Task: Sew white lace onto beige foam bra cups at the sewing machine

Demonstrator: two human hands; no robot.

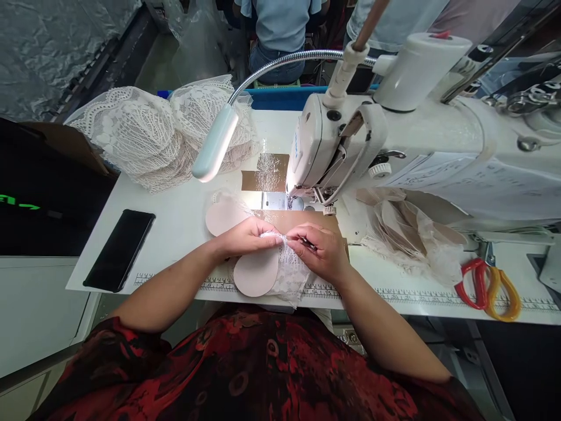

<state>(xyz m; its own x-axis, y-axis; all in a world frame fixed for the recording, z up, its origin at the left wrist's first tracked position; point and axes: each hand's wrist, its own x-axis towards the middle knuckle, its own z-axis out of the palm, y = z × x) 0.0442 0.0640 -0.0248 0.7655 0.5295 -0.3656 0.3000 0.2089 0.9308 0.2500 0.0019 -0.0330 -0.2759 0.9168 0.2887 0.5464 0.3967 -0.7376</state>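
A white lace bra piece (293,270) with pale pink padded cups hangs over the table's front edge, between me and the sewing machine (342,152). One cup (256,272) faces up below my left hand (253,235); another cup (224,215) lies beyond the wrist. My left thumb and fingers pinch the lace edge. Close beside it, my right hand (319,248) is closed around a small dark metal tool (308,243), its kind mostly hidden by the fingers. The fingertips of both hands meet at the lace edge, just in front of the needle area.
Stacked lace pieces (135,134) fill the back left, under a bendable lamp (215,143). A black phone (119,250) lies at left. More lace and cups (407,234) sit right of the needle, near red-and-yellow-handled scissors (488,286). A printed ruler (394,295) runs along the front edge. Another person (280,29) sits beyond.
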